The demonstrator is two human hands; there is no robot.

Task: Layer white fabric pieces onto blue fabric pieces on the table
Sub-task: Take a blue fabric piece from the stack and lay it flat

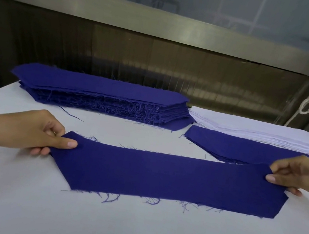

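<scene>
Blue fabric piece (168, 177) stretched across mid worktop (130, 233), frayed lower edge lying flat, left hand (30, 131) and right hand (301, 176) fingers pinching its two ends, broad open worktop nearside, blue stack (100, 95) and white stack (249, 128) behind, low blue pile (246, 151) cut off at right

Fabric piece (160, 177) between left hand (30, 131) and right hand (299, 175): plain deep blue, blue threads at edges. Blue stack (100, 95) beyond left hand: same shade. White stack (249, 130) beyond right hand: plain. Table (130, 231): plain white.
</scene>
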